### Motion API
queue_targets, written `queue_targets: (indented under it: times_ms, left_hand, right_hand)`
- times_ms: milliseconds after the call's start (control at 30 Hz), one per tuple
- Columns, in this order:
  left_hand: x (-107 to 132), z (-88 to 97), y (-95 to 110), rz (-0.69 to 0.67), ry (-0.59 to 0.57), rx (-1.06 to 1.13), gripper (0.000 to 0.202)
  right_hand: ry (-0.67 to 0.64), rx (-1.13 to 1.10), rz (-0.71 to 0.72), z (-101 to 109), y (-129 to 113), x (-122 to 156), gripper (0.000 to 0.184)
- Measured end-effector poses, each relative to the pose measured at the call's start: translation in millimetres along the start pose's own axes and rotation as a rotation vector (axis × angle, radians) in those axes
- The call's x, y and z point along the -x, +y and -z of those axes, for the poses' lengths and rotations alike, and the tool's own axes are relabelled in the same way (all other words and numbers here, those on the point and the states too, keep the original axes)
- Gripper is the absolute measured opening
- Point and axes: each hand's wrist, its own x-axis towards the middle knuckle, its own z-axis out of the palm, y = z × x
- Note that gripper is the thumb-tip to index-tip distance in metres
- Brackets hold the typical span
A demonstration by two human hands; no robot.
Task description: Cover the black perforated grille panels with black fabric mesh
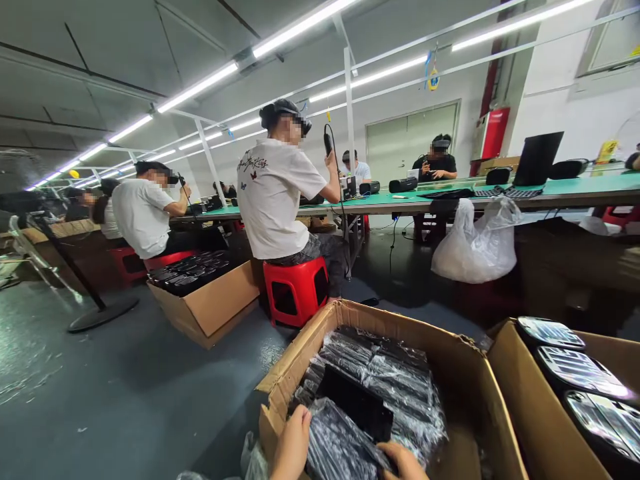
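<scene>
A cardboard box (300, 363) in front of me holds several black parts wrapped in clear plastic (395, 387). My left hand (293, 443) grips the left edge of one wrapped black part (337, 447) at the near end of the box. My right hand (403, 460) holds the same part from the right, fingers curled over its edge. Both hands sit at the bottom of the view, partly cut off.
A second cardboard box (515, 393) at the right holds black oval units (575, 370). A person on a red stool (295, 290) sits ahead at a long green bench (575, 190); others work further left. A box of black parts (210, 303) and a fan stand (95, 313) stand on the floor.
</scene>
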Motion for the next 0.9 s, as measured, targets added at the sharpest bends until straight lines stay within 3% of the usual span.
queue_targets:
  times_ms: [33, 100, 200, 267, 333, 400, 467, 600, 667, 767, 900]
  left_hand:
    - [2.1, 2.3, 3.8, 0.006, -0.037, -0.099, 0.022]
    - [8.7, 3.8, 14.7, -0.044, -0.045, -0.285, 0.037]
    - [21.7, -7.9, 36.0, -0.355, -0.048, -0.367, 0.056]
    - [28.2, -24.6, 49.5, -0.593, -0.165, -0.349, 0.054]
    - [30.4, -44.2, 60.4, -0.745, -0.271, -0.352, 0.062]
    - [28.3, -61.6, 68.9, -0.803, -0.32, -0.395, 0.068]
    - [23.8, -72.6, 75.7, -0.817, -0.364, -0.463, 0.058]
    - [15.4, -69.8, 84.2, -0.842, -0.403, -0.506, 0.032]
    - [12.5, -56.3, 85.6, -0.846, -0.347, -0.434, 0.026]
    - [8.3, -28.1, 85.7, -0.765, -0.163, -0.214, 0.017]
    - [3.7, -2.0, 84.1, -0.527, 0.158, 0.221, 0.024]
  right_hand:
    - [0.015, -0.026, -0.019, -0.4, -2.1, 0.8, 0.047]
    - [0.054, -0.093, -0.032, 0.3, -8.1, 2.2, 0.046]
    - [0.1, -0.198, -0.008, 3.8, -17.4, 3.0, 0.044]
    - [0.127, -0.306, 0.011, 6.3, -20.4, 3.9, 0.045]
    - [0.179, -0.465, 0.025, 8.5, -19.3, 6.2, 0.048]
    - [0.285, -0.603, -0.009, 10.7, -14.1, 9.7, 0.047]
    - [0.443, -0.694, -0.091, 13.1, -6.7, 13.5, 0.036]
    - [0.657, -0.785, -0.219, 19.6, 6.9, 17.1, 0.02]
    - [0.683, -0.802, -0.24, 24.3, 10.0, 17.1, 0.026]
    - [0.649, -0.966, -0.238, 30.7, 8.8, 15.8, 0.046]
    - [0.323, -1.189, -0.023, 27.7, 0.0, 8.3, 0.081]
